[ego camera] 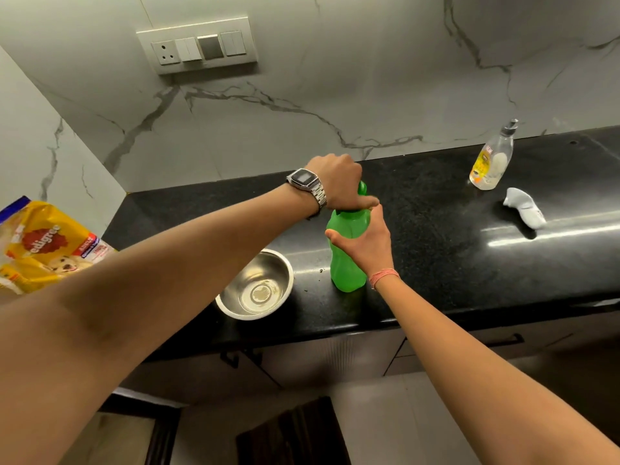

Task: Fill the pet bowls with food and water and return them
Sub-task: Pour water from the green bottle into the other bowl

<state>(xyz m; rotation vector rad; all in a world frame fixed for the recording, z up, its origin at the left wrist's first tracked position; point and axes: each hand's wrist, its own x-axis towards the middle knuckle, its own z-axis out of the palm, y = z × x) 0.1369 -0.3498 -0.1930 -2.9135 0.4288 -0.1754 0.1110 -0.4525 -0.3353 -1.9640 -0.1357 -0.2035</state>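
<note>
A green plastic bottle [345, 260] stands upright on the black counter [436, 263]. My right hand [364, 239] wraps around its body. My left hand [339, 182], with a metal watch on the wrist, is closed over the bottle's cap from above. Just left of the bottle sits a steel bowl [256, 285], near the counter's front edge, with a little clear liquid at the bottom. A yellow Pedigree dog food bag [43, 246] lies at the far left, partly hidden by my left forearm.
A clear dish-soap bottle [491, 159] stands at the back right of the counter, with a crumpled white wrapper [525, 211] in front of it. A switch panel [198, 45] sits on the marble wall. Dark cabinets lie below the counter.
</note>
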